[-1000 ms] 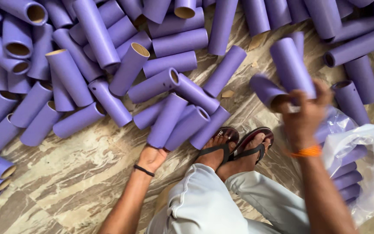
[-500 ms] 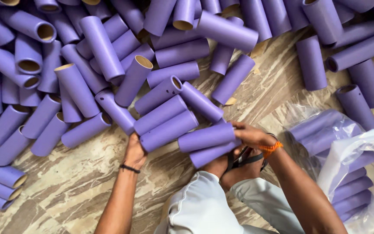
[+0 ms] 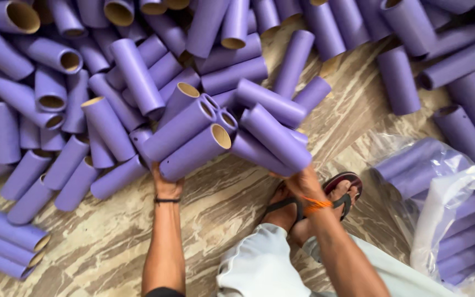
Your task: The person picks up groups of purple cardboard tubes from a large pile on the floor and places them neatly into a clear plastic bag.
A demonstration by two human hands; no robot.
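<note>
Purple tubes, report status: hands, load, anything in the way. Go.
Left hand and right hand both gripping a bundle of purple tubes. Bundle off the floor. Loose tube pile ahead, plastic bag at right.

Clear plastic bag (image 3: 457,220) of purple tubes (image 3: 413,170), lower right.

plastic bag (image 3: 457,220) | marbled floor (image 3: 94,247) | sandals (image 3: 347,190)
</note>
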